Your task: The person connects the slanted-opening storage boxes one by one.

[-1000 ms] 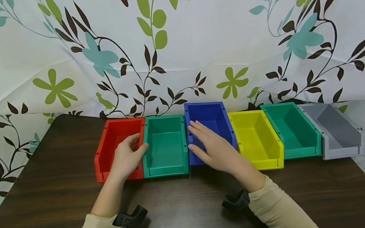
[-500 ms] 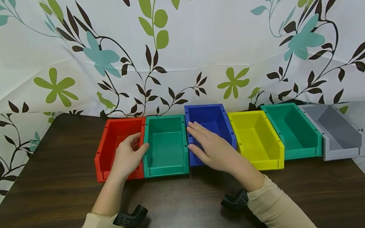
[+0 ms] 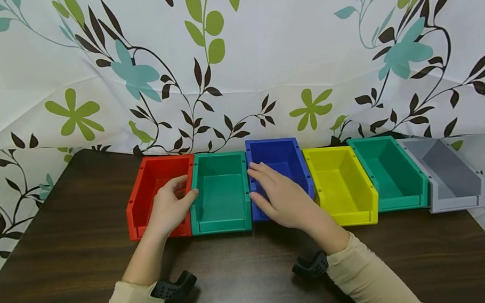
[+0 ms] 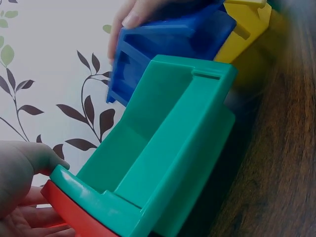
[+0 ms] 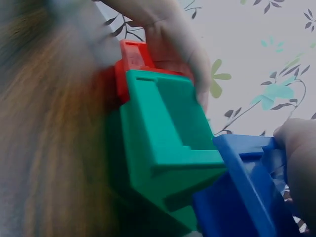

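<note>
The green bin [image 3: 221, 196], flanked by the left hand [image 3: 168, 206] and right hand [image 3: 286, 199].
The red bin [image 3: 142, 207] adjoins the green bin's left side; the blue bin [image 3: 281, 156] stands to its right. Left thumb and fingers pinch the adjoining red and green walls; the right fingers lie nearly straight, close together, against the blue wall facing the green bin. All three look stiff, light and slick; rims should offer the surest hold.

Left fingers [image 3: 174, 185] curved, right fingers [image 3: 265, 173] straighter
</note>
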{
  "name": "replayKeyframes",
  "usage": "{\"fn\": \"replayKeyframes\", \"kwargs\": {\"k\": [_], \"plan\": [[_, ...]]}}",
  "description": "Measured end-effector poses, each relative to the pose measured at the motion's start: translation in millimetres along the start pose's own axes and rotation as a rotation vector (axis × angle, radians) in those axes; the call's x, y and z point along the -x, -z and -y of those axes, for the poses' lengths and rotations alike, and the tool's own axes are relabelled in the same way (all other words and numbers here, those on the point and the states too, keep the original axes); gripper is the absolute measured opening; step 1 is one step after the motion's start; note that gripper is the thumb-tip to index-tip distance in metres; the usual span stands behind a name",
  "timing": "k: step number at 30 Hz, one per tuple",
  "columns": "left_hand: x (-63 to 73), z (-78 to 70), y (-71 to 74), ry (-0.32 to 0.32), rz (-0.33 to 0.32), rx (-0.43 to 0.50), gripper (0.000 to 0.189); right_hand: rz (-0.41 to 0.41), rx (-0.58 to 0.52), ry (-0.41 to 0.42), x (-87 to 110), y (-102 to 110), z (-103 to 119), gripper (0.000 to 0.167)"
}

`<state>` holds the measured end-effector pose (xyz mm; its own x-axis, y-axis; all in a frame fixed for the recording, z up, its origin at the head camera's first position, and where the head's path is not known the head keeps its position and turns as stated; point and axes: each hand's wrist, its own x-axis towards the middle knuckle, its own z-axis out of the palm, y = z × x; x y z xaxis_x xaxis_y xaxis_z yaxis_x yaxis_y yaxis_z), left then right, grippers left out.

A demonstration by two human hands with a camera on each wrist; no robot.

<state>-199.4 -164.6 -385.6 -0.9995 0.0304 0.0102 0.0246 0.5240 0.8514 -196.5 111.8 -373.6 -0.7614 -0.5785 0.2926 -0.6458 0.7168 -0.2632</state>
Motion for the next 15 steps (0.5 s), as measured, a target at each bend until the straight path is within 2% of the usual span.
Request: {"fn": "replayKeyframes", "kwargs": {"k": [7, 15], "plan": [[0.4, -0.5, -0.4, 0.009, 0.002, 0.007, 0.055, -0.011, 0.035, 0.016, 0.9, -7.3, -2.0, 0.054], [1.4, -1.2, 1.3, 0.006, 0.006, 0.004, 0.055, -0.032, 0.043, 0.027, 1.3, -5.7, -0.3, 0.053]]}}
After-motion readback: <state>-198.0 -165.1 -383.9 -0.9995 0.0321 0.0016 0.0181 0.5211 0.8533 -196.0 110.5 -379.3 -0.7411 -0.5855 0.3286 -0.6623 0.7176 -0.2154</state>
